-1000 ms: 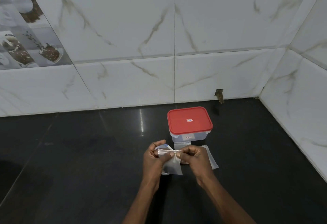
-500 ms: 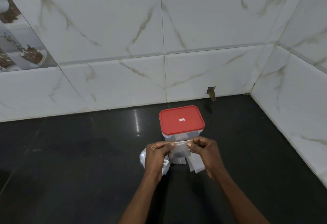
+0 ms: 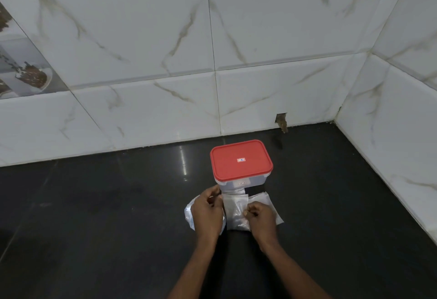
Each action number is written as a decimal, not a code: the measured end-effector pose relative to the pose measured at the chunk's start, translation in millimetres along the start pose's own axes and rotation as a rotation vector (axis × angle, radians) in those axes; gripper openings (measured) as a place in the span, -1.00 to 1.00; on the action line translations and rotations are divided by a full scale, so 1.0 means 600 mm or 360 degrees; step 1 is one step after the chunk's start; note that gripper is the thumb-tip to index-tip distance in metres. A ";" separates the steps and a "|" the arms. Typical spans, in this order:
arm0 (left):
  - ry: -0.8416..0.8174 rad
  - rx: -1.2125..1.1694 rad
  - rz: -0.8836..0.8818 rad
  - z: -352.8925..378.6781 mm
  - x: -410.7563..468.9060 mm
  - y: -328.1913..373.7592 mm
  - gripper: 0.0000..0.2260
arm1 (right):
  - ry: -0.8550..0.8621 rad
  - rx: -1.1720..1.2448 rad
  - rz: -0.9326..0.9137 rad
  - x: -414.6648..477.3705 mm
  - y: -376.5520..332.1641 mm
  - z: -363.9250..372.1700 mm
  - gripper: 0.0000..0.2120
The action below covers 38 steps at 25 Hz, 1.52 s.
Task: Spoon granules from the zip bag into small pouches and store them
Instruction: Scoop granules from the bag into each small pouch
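Note:
A small clear pouch (image 3: 234,211) hangs upright between my two hands, just in front of the container. My left hand (image 3: 207,213) pinches its upper left corner. My right hand (image 3: 261,218) pinches its right edge lower down, fingers curled. Under my left hand lies a larger crumpled clear zip bag (image 3: 190,214) on the black counter. More flat clear pouches (image 3: 263,198) lie under and behind my right hand. A clear plastic container with a red lid (image 3: 241,162) stands closed just beyond the pouch.
The black counter (image 3: 106,216) runs to white marble-look wall tiles at the back and on the right, forming a corner at the far right. A small chipped hole (image 3: 281,122) sits at the base of the back wall.
My hands have moved apart along the pouch top; the right hand has slid down its right edge. The pouch now hangs flatter and more spread between them. The camera shifted slightly.

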<state>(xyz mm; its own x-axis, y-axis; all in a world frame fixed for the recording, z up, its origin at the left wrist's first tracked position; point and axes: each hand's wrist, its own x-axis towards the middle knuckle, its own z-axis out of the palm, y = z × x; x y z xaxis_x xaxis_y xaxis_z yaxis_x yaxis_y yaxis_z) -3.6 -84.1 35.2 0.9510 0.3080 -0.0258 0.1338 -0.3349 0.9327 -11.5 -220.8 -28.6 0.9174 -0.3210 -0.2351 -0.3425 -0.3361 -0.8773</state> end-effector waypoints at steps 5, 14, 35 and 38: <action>-0.0465 0.0519 0.0531 0.031 -0.080 -0.047 -0.75 | 0.0048 -0.0418 -0.0208 0.008 -0.015 0.027 -0.72; -0.0487 0.1144 0.0759 0.090 -0.121 -0.160 -0.54 | 0.0344 -0.1060 -0.0157 0.045 0.024 -0.066 -0.79; -0.0456 -0.0861 -0.0648 -0.006 -0.016 0.044 -0.77 | 0.0052 0.0358 -0.0359 -0.077 -0.070 -0.074 -0.84; -0.0319 -0.0722 -0.0602 -0.014 -0.021 0.044 -0.73 | -0.0111 0.0302 -0.0344 -0.080 -0.080 -0.073 -0.78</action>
<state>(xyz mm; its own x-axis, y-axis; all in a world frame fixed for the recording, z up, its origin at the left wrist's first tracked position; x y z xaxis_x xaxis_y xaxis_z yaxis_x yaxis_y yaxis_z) -14.3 -89.0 63.3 0.9006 0.1436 -0.4103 0.3818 0.1901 0.9045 -47.7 -227.8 43.2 0.9790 -0.1959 -0.0566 -0.0994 -0.2164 -0.9712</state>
